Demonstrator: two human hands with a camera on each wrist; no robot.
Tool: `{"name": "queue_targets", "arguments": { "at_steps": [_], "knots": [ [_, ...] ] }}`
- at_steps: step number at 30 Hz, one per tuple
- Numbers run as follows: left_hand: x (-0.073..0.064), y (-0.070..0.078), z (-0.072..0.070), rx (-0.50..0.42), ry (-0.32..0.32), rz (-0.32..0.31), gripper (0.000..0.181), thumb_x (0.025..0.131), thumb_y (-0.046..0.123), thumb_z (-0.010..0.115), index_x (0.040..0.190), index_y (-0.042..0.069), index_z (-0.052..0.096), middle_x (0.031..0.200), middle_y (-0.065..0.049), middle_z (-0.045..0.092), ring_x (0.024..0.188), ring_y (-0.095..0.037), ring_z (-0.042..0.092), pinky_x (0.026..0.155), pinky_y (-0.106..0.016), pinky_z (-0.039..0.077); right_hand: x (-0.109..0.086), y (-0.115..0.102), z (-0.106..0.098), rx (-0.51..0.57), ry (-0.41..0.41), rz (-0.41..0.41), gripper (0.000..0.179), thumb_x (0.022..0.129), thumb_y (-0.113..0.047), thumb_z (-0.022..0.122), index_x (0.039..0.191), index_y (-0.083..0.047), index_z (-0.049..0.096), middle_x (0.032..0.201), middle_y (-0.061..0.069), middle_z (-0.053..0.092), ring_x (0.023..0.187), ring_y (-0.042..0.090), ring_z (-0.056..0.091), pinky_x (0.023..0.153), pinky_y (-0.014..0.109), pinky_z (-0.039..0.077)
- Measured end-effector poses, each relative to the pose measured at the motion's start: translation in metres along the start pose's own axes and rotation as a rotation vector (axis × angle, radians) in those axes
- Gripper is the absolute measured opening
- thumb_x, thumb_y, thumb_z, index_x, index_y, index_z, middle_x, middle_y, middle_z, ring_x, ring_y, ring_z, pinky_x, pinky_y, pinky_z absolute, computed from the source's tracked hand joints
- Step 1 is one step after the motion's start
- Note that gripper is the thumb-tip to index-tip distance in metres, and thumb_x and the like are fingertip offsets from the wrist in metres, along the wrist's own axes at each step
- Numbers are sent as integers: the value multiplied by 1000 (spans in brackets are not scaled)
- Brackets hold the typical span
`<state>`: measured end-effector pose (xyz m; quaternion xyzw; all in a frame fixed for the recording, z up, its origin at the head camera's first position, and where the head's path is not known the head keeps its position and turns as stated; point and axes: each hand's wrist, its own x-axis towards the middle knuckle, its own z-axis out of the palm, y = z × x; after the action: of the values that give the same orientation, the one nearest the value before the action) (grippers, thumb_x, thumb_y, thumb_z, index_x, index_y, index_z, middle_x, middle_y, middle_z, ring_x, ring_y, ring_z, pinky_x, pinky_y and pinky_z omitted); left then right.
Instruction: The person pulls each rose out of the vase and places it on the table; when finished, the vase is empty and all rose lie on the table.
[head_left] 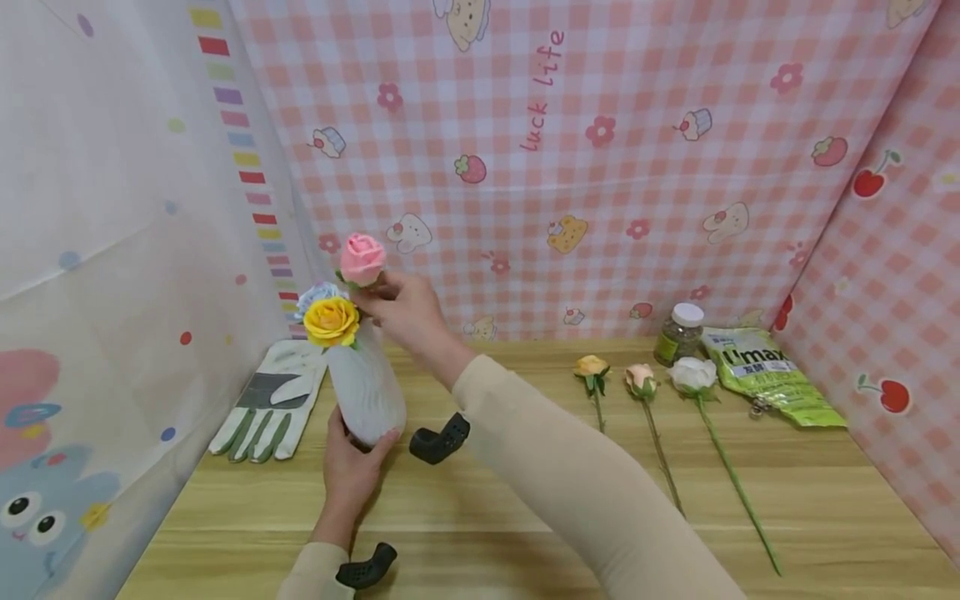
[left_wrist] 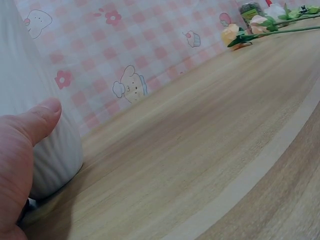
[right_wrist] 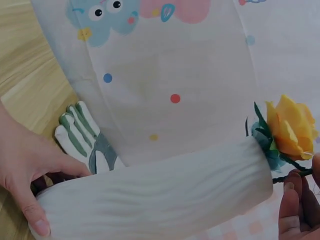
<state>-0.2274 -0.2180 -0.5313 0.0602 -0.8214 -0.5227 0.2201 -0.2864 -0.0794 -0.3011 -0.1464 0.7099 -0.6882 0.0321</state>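
A white ribbed vase [head_left: 366, 387] stands at the left of the table, a yellow rose [head_left: 332, 322] and a pale blue flower [head_left: 318, 294] at its mouth. Low on the vase, my left hand [head_left: 352, 467] grips it, the thumb lying along its side in the left wrist view. My right hand [head_left: 405, 312] pinches the dark green stem [right_wrist: 279, 180] of a pink rose [head_left: 363, 259] just above the mouth. In the right wrist view the lower end of that stem is hidden by the vase's rim, and the pink bloom is out of sight.
White-and-green gloves [head_left: 272, 400] lie left of the vase. To the right lie a yellow-orange rose [head_left: 592, 367], a peach rose [head_left: 641, 380] and a white rose [head_left: 693, 375]. Behind them are a lidded jar [head_left: 678, 335] and a green packet [head_left: 772, 375]. Patterned cloth walls enclose the table [head_left: 525, 500].
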Motion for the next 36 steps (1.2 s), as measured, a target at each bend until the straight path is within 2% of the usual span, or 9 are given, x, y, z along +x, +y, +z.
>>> {"name": "queue_targets", "arguments": {
  "at_steps": [8,12,16,18,21,26,29,32,36],
  "knots": [
    [0,0,0,-7,-1,-3,97,77,36,81,150,9,23,145,-15,38,130,-31,40,104,-47,33,-2,-4,-3,63,-66,-34,20,90,-13,68,110,-14,73,102,-7,71,96,5,64,80,22,52],
    [1,0,0,-14,0,0,97,77,35,82,150,8,23,144,-15,39,129,-30,41,104,-46,33,-3,-3,-6,-30,-60,-44,17,88,-14,70,105,-12,75,101,-5,72,92,4,65,79,23,52],
    [0,2,1,-19,-2,-7,98,77,35,82,150,8,23,144,-15,39,129,-30,41,104,-46,33,-4,-4,-9,-126,-31,-30,15,86,-21,73,101,-17,77,97,-7,72,87,4,65,76,24,52],
    [0,2,1,-18,-5,-14,98,77,35,81,150,8,23,145,-15,38,129,-30,41,104,-46,33,-5,-6,-11,-139,-25,-27,15,86,-24,73,101,-21,77,96,-10,72,86,5,65,75,25,52],
    [0,3,1,-16,-10,-18,97,77,35,81,151,9,23,145,-15,38,129,-30,41,104,-46,33,-7,-10,-16,-97,-20,-56,16,87,-25,72,102,-23,77,98,-12,71,90,6,65,76,24,52],
    [0,5,2,-9,-12,-16,97,77,35,81,150,8,23,145,-16,39,130,-32,41,104,-47,33,-9,-23,-29,-10,-3,-154,19,88,-20,71,106,-18,75,103,-11,71,100,1,62,81,22,51],
    [0,5,1,0,-12,-23,98,77,37,81,151,8,23,145,-17,38,130,-32,40,104,-47,33,-11,-29,-37,-1,30,-163,20,88,-20,72,106,-13,75,102,-7,72,93,6,63,77,24,52],
    [-1,4,0,7,-10,-26,98,77,37,81,151,9,23,145,-17,38,131,-32,40,105,-47,33,-13,-31,-46,21,67,-164,24,87,-21,73,107,-8,74,100,-2,72,88,16,63,69,28,53],
    [-1,3,0,8,-3,-21,97,77,36,82,150,9,24,145,-17,39,130,-32,40,104,-47,33,-19,-29,-57,90,105,-176,23,86,-19,74,105,-5,73,100,2,72,92,22,65,71,28,53]
  ]
}}
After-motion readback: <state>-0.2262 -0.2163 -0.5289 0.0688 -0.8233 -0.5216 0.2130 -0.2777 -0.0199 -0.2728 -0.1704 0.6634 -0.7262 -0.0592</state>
